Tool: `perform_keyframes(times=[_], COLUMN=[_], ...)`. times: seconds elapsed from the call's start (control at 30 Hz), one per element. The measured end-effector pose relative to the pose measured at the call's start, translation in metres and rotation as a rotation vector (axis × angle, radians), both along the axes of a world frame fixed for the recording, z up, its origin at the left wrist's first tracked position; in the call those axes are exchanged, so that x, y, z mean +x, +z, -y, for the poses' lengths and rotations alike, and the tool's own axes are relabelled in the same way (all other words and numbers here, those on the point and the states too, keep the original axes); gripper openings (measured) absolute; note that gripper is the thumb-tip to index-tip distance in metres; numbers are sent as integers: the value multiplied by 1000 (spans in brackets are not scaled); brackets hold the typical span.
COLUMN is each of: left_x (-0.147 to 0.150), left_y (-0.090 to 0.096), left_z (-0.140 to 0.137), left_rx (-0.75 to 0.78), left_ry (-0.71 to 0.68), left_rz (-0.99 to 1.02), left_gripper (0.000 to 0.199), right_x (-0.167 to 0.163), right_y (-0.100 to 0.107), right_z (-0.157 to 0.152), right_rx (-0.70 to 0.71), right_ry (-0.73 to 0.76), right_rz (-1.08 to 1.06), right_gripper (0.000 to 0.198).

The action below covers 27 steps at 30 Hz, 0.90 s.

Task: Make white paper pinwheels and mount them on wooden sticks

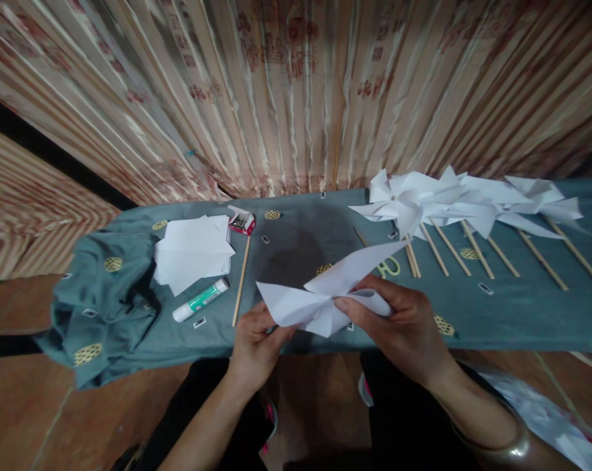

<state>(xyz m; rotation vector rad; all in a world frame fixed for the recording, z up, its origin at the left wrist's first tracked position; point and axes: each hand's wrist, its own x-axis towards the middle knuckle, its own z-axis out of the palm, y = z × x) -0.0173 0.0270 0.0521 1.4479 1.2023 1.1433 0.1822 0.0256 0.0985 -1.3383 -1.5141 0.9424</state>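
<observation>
Above the front edge of the cloth-covered table, a white paper pinwheel (pixel 320 304) is held between both hands, its blades folded toward the middle. My left hand (pixel 257 340) is closed on its left side, fingertips partly behind the paper. My right hand (pixel 398 320) pinches the right side, thumb close to the centre. Left of my left hand a wooden stick (pixel 241 281) lies on the cloth, its far end by a small red box of metal pins (pixel 242 221). A green-and-white glue stick (pixel 200 300) rests nearby, in front of a stack of white paper sheets (pixel 195 248).
Finished-looking white pinwheels (pixel 452 196) on wooden sticks lie in a row at the back right. Scissors with pale green handles (pixel 388 266) are partly hidden behind the held paper. Bunched cloth (pixel 109 307) covers the left end. A pleated curtain (pixel 286 98) hangs behind the table.
</observation>
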Motion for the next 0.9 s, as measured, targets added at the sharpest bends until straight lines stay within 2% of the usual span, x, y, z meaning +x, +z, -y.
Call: perform_keyframes(times=[0.3,0.47,0.7,0.9], left_x=[6,6,8,13], left_y=[-7,-12,-17,-18], left_z=[4,6,8,10], left_rx=[-54,-68,-107,-132], left_ry=[11,12,-13,-8], left_rz=[-80,-45,-22,-7], left_gripper=[22,20,24,22], right_x=[2,3,9,11], right_y=[-23,-28,-34,-40], right_z=[-21,-22,-23,-27], right_rx=[-211,-262,-343,-405], right_ry=[-11,-26,77,93], right_rz=[-216,-222,-321,-374], right_gripper=[21,27,32,37])
